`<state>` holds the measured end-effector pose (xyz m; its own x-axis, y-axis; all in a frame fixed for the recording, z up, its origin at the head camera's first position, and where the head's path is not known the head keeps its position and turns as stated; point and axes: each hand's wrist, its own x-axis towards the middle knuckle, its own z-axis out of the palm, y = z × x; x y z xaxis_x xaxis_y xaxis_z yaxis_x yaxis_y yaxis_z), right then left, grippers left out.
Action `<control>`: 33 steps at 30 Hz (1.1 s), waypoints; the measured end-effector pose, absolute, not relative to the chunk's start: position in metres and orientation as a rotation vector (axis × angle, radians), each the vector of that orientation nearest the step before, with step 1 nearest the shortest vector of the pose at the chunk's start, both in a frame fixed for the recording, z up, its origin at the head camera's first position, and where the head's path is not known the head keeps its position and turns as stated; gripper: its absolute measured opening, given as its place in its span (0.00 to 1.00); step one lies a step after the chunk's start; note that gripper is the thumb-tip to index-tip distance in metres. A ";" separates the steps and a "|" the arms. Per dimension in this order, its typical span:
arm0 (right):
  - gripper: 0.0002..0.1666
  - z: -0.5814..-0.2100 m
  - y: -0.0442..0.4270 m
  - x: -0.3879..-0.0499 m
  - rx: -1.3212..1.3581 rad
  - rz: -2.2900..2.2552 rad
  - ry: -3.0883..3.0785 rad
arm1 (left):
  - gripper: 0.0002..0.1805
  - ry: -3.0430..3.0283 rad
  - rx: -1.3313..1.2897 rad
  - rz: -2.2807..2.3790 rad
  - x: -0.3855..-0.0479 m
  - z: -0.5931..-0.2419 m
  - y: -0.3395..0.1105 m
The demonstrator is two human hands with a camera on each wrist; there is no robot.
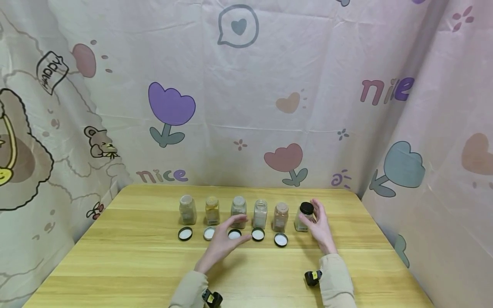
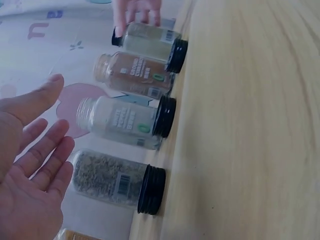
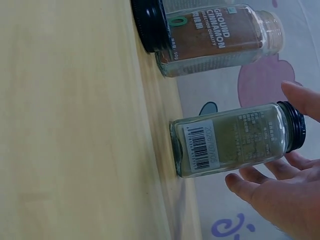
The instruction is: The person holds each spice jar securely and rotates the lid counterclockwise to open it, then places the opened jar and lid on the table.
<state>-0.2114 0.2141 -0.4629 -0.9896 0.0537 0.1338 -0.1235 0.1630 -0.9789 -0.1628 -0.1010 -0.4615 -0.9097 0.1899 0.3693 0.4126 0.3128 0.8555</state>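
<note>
At the right end of a row of spice jars, a glass jar of greenish powder (image 3: 225, 142) stands upright with its black lid (image 3: 296, 127) on. My right hand (image 1: 319, 226) is around its upper part, thumb on one side and loosely spread fingers on the other; firm contact does not show. My left hand (image 1: 225, 241) hovers before the middle of the row, thumb and fingers apart, holding nothing. Nearest it are a jar of dried flakes (image 2: 107, 177), a white pepper jar (image 2: 122, 120) and a black lid (image 1: 234, 234) lying inside up.
The ground cinnamon jar (image 3: 215, 37) stands uncapped beside the greenish one, its lid (image 1: 281, 240) in front. Further left are a yellow-powder jar (image 1: 212, 211) and a grey-green jar (image 1: 187, 210), lids before them. A printed curtain (image 1: 239, 85) hangs behind the wooden table (image 1: 127, 265).
</note>
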 end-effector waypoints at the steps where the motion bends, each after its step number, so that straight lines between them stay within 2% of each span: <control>1: 0.52 -0.464 0.214 -0.212 0.067 1.943 -2.287 | 0.31 -2.373 -0.543 -1.645 -0.162 -0.461 -0.102; 33: 0.37 -0.470 0.211 -0.214 0.012 1.940 -2.299 | 0.32 -2.367 -0.529 -1.724 -0.164 -0.461 -0.109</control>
<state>-0.2144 0.2107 -0.4696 -0.9911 0.0797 0.1069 -0.0919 0.1721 -0.9808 -0.1638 -0.1095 -0.4605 -0.9234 0.1854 0.3361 0.3768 0.2707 0.8858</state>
